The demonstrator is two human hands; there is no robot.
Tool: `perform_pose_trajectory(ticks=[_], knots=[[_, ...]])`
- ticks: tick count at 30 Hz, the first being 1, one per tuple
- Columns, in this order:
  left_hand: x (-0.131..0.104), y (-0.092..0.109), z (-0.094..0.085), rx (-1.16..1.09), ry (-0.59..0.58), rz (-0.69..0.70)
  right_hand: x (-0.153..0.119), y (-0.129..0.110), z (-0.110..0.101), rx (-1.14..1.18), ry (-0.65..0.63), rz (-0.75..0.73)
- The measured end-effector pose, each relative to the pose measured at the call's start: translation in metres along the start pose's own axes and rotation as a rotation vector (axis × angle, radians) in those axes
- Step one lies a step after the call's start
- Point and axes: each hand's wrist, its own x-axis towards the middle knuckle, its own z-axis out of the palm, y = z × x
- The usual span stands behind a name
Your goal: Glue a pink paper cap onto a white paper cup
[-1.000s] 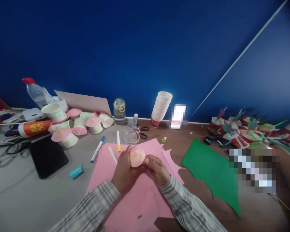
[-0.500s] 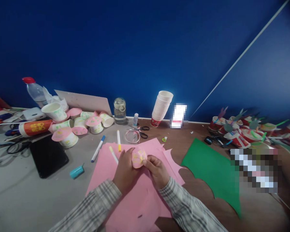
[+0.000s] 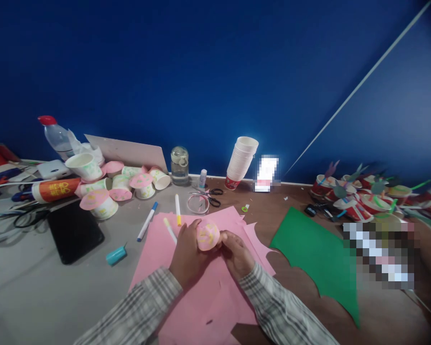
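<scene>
While both hands meet over the middle of the large pink paper sheet (image 3: 201, 287), they pinch a small round pink paper disc with yellow markings (image 3: 207, 235) between them. The left hand (image 3: 189, 253) wraps the disc's left edge, fingers curled behind it, and the right hand (image 3: 237, 252) grips the right edge with thumb and fingertips, so the decorated face tilts up toward the camera, probably to keep it in sight while it is shaped. Whether a cup sits under the disc cannot be told. A yellow-tipped white marker pen (image 3: 177, 210) and a blue-capped marker pen (image 3: 147, 221) lie just beyond the sheet, within easy reach. Finished white paper cups topped with pink discs (image 3: 109, 189) are heaped far left, apart from the work. A green paper sheet (image 3: 318, 256) lies to the right.
</scene>
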Motion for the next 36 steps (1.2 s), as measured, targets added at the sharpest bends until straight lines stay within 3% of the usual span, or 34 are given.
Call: perform_pose_trajectory(ticks=[8,12,14,17,20,22,26,31,36], knots=[[-0.005,-0.012,0.005,-0.016,0.047,0.031,0.004,0.009,-0.007,-0.114,0.016,0.034],[-0.005,-0.013,0.005,-0.006,0.022,0.035,0.007,0.0,-0.014,-0.229,0.027,0.0],[-0.004,-0.014,0.004,0.004,0.019,0.06,0.006,-0.009,-0.016,-0.267,0.1,-0.081],[-0.004,-0.016,0.005,0.031,0.019,0.139,-0.001,-0.021,-0.014,-0.394,0.203,-0.319],[-0.004,-0.02,0.006,0.065,0.015,0.214,-0.011,-0.022,-0.008,-0.756,0.089,-0.614],[-0.004,-0.023,0.007,0.084,0.009,0.229,-0.015,-0.016,-0.005,-0.938,-0.038,-0.691],[-0.006,-0.024,0.008,0.077,0.015,0.175,-0.017,-0.003,-0.004,-1.038,-0.159,-0.647],[-0.006,-0.017,0.005,0.048,-0.001,0.226,-0.013,-0.003,-0.008,-0.911,-0.155,-0.583],[-0.004,-0.012,0.001,-0.173,-0.106,0.112,-0.01,-0.003,-0.014,-0.81,-0.188,-0.496]])
